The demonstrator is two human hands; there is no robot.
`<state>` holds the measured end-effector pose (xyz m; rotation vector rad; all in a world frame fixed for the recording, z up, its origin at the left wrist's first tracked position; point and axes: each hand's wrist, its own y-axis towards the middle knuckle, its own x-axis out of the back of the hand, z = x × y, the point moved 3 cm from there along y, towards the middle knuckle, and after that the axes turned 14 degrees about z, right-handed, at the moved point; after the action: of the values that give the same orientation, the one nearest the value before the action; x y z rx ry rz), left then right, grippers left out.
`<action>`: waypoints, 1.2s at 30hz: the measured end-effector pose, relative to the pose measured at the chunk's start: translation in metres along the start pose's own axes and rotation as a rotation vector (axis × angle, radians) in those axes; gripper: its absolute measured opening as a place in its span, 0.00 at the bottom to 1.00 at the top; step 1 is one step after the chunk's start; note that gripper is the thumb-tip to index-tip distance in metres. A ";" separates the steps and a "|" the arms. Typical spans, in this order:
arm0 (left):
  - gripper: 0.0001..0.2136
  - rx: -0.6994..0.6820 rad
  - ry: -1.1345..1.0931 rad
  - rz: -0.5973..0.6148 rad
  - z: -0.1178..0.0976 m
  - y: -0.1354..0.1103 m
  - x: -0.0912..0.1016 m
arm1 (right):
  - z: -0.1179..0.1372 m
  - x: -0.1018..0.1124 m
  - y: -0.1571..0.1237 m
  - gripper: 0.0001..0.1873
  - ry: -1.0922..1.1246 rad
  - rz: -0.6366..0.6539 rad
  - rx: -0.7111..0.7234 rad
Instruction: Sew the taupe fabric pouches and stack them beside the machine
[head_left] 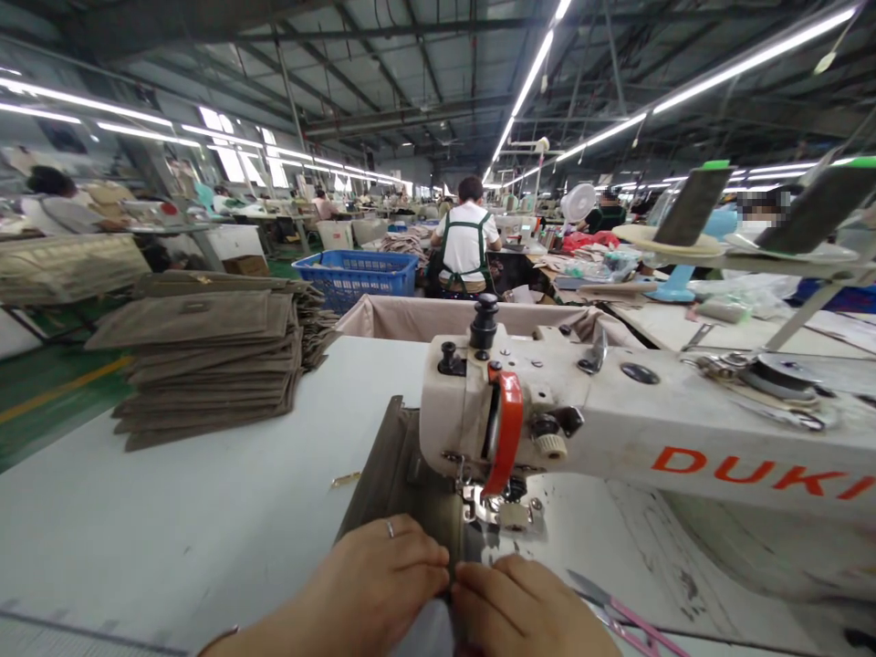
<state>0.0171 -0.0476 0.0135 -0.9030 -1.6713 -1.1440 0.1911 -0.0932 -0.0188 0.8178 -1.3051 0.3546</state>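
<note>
Aligning, seemingly: on the tabletop [225,511], the sewing machine [616,420] is overhanging the brown fabric piece [403,484]; left hand [383,575] and right hand [526,607] are pinching its near edge, next move likely calling for steady feeding.

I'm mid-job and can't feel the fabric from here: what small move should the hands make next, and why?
I'd probably ease the brown fabric slightly forward, keeping it straight: the left hand rests on it, the right hand is close beside the left, and the fabric's right side runs up to the presser foot.
</note>
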 end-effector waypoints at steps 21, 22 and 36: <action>0.07 0.255 0.009 0.137 0.053 0.029 0.001 | -0.025 -0.004 0.018 0.21 0.220 0.289 -0.255; 0.07 0.273 0.007 0.132 0.054 0.029 0.001 | -0.025 -0.003 0.018 0.21 0.217 0.279 -0.253; 0.14 0.463 -0.036 0.325 0.016 0.009 0.023 | -0.022 0.016 0.015 0.18 0.343 0.161 -0.216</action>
<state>0.0128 -0.0284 0.0350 -0.8544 -1.6470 -0.4949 0.2013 -0.0708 -0.0002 0.4478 -1.0664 0.4516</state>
